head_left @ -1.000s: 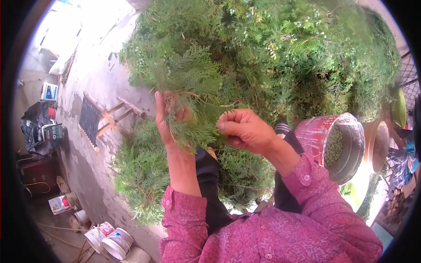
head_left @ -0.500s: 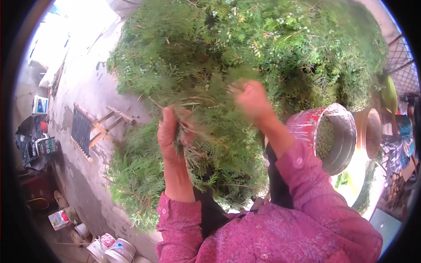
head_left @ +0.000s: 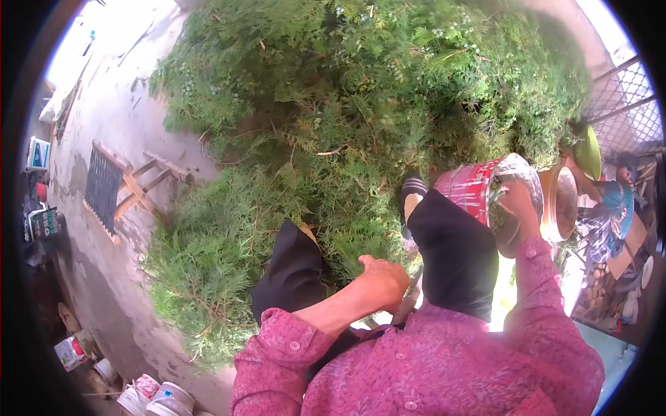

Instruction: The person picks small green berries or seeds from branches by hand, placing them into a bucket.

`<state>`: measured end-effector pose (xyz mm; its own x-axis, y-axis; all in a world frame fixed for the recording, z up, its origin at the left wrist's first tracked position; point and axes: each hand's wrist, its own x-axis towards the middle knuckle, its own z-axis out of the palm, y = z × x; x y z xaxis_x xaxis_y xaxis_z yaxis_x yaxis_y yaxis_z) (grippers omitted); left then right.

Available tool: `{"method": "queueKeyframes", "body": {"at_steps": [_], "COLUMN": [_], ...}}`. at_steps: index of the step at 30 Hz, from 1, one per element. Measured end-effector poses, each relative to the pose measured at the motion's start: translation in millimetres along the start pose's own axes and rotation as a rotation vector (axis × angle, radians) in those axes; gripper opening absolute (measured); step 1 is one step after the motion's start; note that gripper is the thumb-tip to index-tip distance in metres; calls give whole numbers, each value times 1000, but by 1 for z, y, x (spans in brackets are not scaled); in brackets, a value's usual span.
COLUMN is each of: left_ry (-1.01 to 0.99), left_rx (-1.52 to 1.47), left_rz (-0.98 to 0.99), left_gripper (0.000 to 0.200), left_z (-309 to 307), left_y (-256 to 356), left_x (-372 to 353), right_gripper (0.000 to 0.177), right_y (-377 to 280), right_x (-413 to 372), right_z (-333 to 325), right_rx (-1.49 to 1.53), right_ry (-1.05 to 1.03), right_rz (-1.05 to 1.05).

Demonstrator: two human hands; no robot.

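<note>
My right hand [head_left: 517, 202] is at the mouth of a red and white bucket [head_left: 461, 191] tipped on its side, its fingers bunched and pointing inward. Whatever they may hold is too small to make out. Small green cones [head_left: 494, 194] show inside the bucket. Low between my knees is my left hand [head_left: 386, 283], its thumb stretched along the top and the other fingers curled under, out of sight. Any object in its grasp is hidden. A large heap of green conifer branches [head_left: 326, 132] with pale bluish cones spreads before me, reaching around my legs.
A folding wooden stool [head_left: 128, 184] stands on the concrete floor to the left. Beyond the bucket is an orange-brown pot [head_left: 557, 201]. White tubs [head_left: 170, 399] sit at lower left. Wire mesh [head_left: 624, 104] rises at upper right, near a green gourd-like object [head_left: 587, 152].
My right hand has moved from the branches to the bucket's mouth. My left hand, earlier holding a conifer sprig, has dropped toward my lap. The view has shifted, showing my knees.
</note>
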<state>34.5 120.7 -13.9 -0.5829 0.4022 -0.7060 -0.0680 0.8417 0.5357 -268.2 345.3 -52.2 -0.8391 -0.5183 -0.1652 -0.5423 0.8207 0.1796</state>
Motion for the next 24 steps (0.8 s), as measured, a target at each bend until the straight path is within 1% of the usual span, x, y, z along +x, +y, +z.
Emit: {"method": "queueKeyframes", "body": {"at_steps": [1,2,3,4,5,7,9,10,11,13,15,16,17,18,19,21,22,24], "left_ry": [48,46,171,298,299,495,539,571,568,618,611,604,599,580,561,581,583,591], "left_rx": [20,16,51,86,86,195,167,144,142,157,150,147,145,129,111,107,110,112], "left_rz": [14,16,1,-13,-10,-51,-43,-30,-29,-48,-63,-77,-85,-106,-127,-151,-150,-149], "left_gripper": [41,41,39,37,37,28,25,22,22,18,19,19,19,20,21,20,20,19], "left_z": [2,4,5,6,6,6,-2,-5,-6,-9,-11,-12,-13,-14,-14,-14,-14,-15], "left_y": [-1,-3,-5,-6,-8,-10,-13,-15,-16,-18,-21,-23,-25,-28,-29,-31,-31,-32], "left_x": [-1,-2,-3,-3,-4,-4,-8,-10,-11,-11,-13,-15,-15,-16,-16,-16,-16,-18], "right_gripper": [34,36,36,34,32,31,29,30,30,35,41,41,43,45,45,47,47,41], "right_y": [-2,-5,-16,-38,-61,-106,-168,-192,-214,-252,-285,-295,-303,-312,-317,-324,-326,-327], "right_x": [2,1,5,17,31,50,50,54,59,70,81,83,82,80,80,79,78,84], "right_z": [1,4,2,-5,-13,-24,-43,-39,-30,10,67,92,117,125,132,143,148,159], "right_rx": [84,172,172,185,196,-46,130,182,237,379,339,343,353,361,364,260,260,194], "right_ry": [-77,-160,-165,-137,-106,-261,-270,-287,-304,-412,-427,-429,-382,-337,-341,-528,-534,-571], "right_rz": [43,92,95,40,-16,-126,-250,-374,-495,-617,-633,-640,-581,-520,-525,-368,-369,-213]}}
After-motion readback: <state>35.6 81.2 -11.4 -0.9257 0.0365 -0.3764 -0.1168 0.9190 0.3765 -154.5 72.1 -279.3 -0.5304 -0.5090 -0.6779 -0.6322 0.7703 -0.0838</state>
